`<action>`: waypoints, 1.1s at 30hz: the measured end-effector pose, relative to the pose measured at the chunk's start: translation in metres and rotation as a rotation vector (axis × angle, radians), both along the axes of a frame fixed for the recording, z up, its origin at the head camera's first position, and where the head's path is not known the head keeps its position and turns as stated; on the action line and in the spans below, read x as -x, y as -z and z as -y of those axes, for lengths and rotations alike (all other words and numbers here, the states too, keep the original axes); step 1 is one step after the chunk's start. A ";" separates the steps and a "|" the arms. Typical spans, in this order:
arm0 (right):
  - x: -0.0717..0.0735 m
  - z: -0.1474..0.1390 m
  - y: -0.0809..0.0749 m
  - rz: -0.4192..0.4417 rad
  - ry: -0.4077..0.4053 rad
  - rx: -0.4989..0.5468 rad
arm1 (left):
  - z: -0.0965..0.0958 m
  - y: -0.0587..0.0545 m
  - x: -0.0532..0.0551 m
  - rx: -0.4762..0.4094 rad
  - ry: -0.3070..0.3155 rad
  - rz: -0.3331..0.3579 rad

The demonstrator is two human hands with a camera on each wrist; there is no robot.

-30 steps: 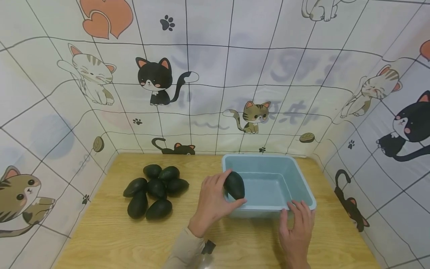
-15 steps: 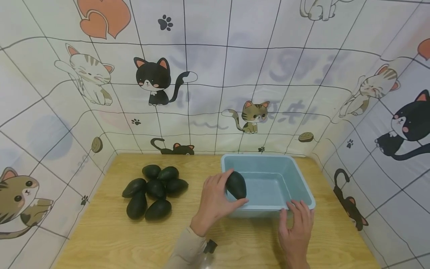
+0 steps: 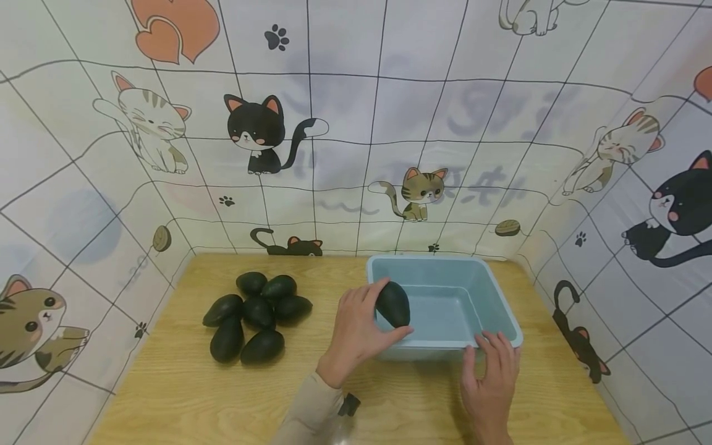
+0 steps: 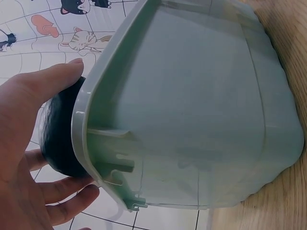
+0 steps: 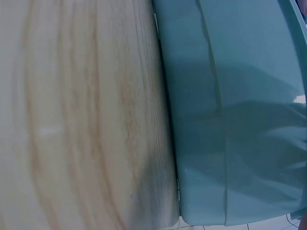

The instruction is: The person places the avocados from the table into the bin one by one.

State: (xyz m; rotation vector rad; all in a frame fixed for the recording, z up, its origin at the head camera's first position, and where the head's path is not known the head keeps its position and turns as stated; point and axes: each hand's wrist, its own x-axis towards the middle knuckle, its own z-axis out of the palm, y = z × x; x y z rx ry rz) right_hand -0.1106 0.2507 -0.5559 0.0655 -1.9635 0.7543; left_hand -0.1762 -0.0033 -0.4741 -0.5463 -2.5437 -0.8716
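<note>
In the head view, my left hand [image 3: 358,327] holds a dark green avocado [image 3: 392,305] between thumb and fingers, at the left end of a light blue plastic basin [image 3: 445,344]. The left wrist view shows the same avocado [image 4: 60,129] just beyond the basin's rim [image 4: 81,115], partly covered by it. My right hand [image 3: 492,383] is at the front rim near the right corner, fingertips over the edge and thumb against the outer wall. Several more avocados [image 3: 259,313] lie in a cluster on the table's left side.
The basin stands on a wood-grain table [image 3: 222,408], toward its right half. Walls covered with a cat-patterned sheet [image 3: 345,154] enclose the back and both sides. A small black piece [image 3: 349,405] shows beside the left sleeve [image 3: 311,408].
My left hand has shifted slightly to the right with the avocado, a little farther over the basin. The right hand, the basin and the clustered avocados stay where they were.
</note>
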 end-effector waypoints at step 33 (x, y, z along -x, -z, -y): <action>-0.002 0.000 0.000 0.089 0.024 0.015 | -0.001 0.001 0.002 -0.024 0.028 0.031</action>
